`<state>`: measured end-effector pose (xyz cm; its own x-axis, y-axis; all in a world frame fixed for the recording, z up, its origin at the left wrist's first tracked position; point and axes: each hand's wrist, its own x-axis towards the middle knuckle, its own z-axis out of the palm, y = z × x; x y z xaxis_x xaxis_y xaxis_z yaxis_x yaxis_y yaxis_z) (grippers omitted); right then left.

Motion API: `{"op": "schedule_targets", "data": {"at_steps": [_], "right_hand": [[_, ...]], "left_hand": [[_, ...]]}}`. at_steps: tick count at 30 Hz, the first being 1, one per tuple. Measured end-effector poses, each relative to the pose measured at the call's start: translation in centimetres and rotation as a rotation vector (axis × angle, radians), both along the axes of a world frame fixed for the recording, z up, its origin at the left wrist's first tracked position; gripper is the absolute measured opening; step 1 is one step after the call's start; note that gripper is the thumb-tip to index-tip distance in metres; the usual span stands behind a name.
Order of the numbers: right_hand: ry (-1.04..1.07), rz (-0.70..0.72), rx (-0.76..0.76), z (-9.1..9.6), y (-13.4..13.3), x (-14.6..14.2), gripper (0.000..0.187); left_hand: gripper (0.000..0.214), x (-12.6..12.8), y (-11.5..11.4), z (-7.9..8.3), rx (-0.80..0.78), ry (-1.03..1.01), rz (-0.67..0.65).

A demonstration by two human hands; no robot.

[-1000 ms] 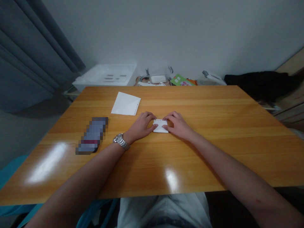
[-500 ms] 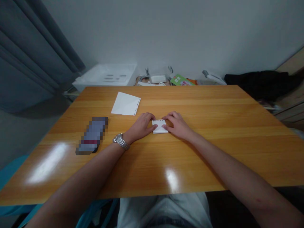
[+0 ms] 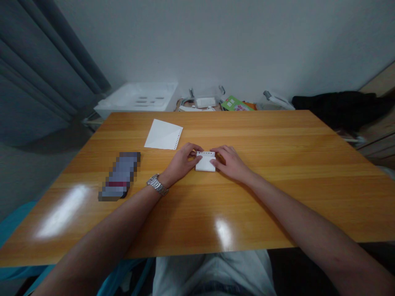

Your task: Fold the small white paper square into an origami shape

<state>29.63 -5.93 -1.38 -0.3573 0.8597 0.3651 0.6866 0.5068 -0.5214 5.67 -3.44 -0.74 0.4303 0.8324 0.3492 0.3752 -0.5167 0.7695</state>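
Note:
A small folded sheet of white paper (image 3: 205, 164) lies between my two hands near the middle of the wooden table. Its far edge carries a row of punched holes. My left hand (image 3: 185, 159) grips the left side, thumb on top and fingers curled at the far left corner. On the other side, my right hand (image 3: 228, 162) pinches the right edge, its thumb on the paper and its fingers bent around the far right corner. The undersides of the fingertips are hidden. A metal watch (image 3: 157, 184) circles my left wrist.
A flat white sheet (image 3: 163, 135) with a perforated right edge lies at the table's far left. Nearer, a pixelated phone-like object (image 3: 120, 176) rests on the wooden table (image 3: 277, 144). Beyond the far edge stand a white plastic tray (image 3: 135, 92) and a green packet (image 3: 236, 103).
The folded paper has shifted slightly left and away from me, and more of its front panel shows. Both hands have adjusted their fingers around it.

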Motion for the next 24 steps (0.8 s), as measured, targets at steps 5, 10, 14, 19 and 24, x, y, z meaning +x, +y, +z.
{"op": "schedule_targets", "data": {"at_steps": [5,10,14,19,24], "right_hand": [[0.381,0.025,-0.180,-0.1,-0.1,-0.3,0.034],[0.653,0.046,-0.360,-0.2,-0.1,-0.7,0.041],[0.737,0.034,-0.377,-0.1,-0.1,-0.9,0.035],[0.738,0.000,-0.360,-0.3,0.0,-0.8,0.031],[0.718,-0.035,-0.314,-0.2,0.0,-0.6,0.031]], "left_hand": [[0.020,0.6,-0.3,0.2,-0.161,-0.176,0.046],[0.020,1.2,-1.2,1.3,-0.194,-0.266,0.075],[0.021,1.4,-1.6,1.6,-0.198,-0.272,0.079],[0.026,1.5,-1.6,1.3,-0.218,-0.270,0.047],[0.033,1.4,-1.6,1.0,-0.249,-0.257,-0.029]]}}
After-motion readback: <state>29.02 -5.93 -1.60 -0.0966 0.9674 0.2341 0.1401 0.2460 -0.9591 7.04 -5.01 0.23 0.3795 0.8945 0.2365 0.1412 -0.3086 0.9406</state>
